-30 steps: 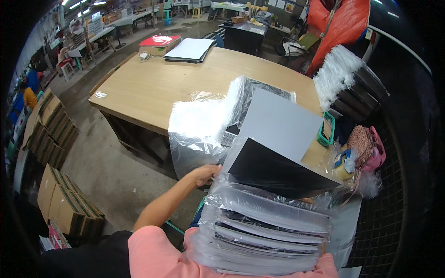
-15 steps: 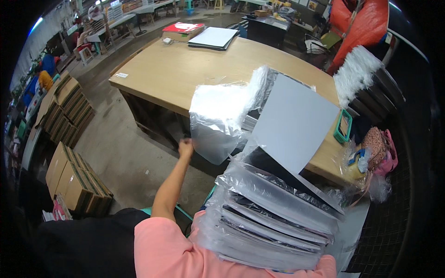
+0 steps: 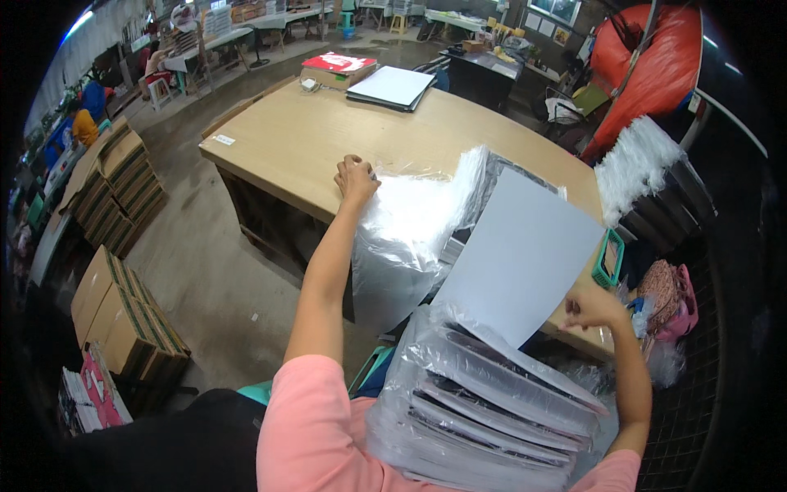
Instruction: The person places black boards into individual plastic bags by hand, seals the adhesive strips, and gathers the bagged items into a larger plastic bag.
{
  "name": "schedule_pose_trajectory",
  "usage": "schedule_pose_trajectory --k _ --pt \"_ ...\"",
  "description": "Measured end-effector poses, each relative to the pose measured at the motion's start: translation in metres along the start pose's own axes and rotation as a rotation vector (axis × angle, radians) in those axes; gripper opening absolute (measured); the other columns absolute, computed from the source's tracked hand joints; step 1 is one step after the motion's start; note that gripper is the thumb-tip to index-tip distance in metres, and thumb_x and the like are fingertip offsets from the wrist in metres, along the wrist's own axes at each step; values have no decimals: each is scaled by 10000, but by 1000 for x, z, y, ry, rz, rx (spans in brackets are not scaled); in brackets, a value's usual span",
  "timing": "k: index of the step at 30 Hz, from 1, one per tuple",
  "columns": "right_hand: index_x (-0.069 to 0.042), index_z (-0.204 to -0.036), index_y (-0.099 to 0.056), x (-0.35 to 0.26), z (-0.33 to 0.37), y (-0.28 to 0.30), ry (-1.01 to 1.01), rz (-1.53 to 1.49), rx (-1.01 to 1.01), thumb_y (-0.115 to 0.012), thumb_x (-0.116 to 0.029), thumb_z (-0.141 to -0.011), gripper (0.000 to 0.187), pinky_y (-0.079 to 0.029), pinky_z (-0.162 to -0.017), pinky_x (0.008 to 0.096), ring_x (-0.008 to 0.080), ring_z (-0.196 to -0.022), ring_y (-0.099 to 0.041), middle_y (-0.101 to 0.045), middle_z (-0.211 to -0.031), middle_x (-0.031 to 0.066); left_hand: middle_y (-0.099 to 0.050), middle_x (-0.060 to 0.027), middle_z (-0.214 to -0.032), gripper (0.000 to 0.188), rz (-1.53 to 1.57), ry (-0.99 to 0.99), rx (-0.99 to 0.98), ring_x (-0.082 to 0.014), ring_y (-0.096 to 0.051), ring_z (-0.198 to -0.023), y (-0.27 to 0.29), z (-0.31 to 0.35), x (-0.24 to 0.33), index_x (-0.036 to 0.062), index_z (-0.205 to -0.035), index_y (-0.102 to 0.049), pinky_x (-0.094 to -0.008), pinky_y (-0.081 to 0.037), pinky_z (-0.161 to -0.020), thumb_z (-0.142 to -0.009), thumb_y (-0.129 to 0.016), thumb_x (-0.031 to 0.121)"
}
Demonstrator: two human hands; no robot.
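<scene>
My left hand (image 3: 357, 178) is over the near side of the table, fingers closed at the upper left corner of a clear plastic bag (image 3: 393, 217). That bag lies among a pile of clear bags and hangs over the table edge. My right hand (image 3: 597, 309) is right of a flat grey board (image 3: 520, 246), by the table edge. Its fingers are loosely bent and apart, with nothing visible in them. The board leans tilted between the table and a stack of plastic-wrapped flat items (image 3: 492, 402) close against my body.
A wooden table (image 3: 287, 139) holds white-topped sheets (image 3: 391, 86) and a red-topped box (image 3: 338, 67) at its far side. A green basket (image 3: 608, 258) and a pink bag (image 3: 682, 303) sit to the right. Cardboard stacks (image 3: 123, 316) stand at left on the floor.
My left hand has risen from below the table edge to the bag's upper corner. My right hand has come up from beside the wrapped stack to the table's right side. The view has shifted slightly.
</scene>
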State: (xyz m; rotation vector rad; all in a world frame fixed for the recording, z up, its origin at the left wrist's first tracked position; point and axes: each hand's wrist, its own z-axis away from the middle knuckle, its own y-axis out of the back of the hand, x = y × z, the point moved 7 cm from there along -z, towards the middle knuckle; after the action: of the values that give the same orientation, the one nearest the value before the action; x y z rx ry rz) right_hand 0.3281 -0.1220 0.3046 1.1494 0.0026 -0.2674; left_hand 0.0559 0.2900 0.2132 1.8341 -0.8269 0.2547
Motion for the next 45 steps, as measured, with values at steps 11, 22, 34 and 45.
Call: schedule_pose_trajectory --k 11,22,34,45 --pt "-21 -996 -572 -158 -237 113 554 -381 629 -698 -114 -664 367 -469 -798 336 287 -922 -598 -624 -963 171 -632 -76 -753 199 1228 -147 -314 -111 -602 -694 21 16 88 -25 -880 -560 -207 -465 -626 -721 -671 20" --pt "-30 -700 -616 -170 -257 114 418 -321 977 -598 -23 -694 20 -470 -645 381 303 -716 -605 -619 -722 141 -421 76 -583 384 863 -175 -203 -26 -369 -548 23 12 73 50 -1043 -640 -180 -318 -501 -677 -749 84" --pt "-14 -871 -558 -174 -252 63 725 -573 -41 -528 -146 -808 150 -446 -666 299 171 -742 -558 -594 -761 100 -585 -4 -737 399 954 -377 -1635 -75 -470 -666 38 105 141 41 -940 -620 -199 -387 -605 -898 -471 408" --pt "47 -824 -581 -42 -29 61 753 -1739 -61 -587 -260 -824 307 -516 -491 383 335 -575 -621 -615 -750 214 -563 -35 -1002 393 1186 -601 -1463 -140 -530 -843 74 175 174 10 -1092 -519 -312 -449 -779 -774 -639 208"
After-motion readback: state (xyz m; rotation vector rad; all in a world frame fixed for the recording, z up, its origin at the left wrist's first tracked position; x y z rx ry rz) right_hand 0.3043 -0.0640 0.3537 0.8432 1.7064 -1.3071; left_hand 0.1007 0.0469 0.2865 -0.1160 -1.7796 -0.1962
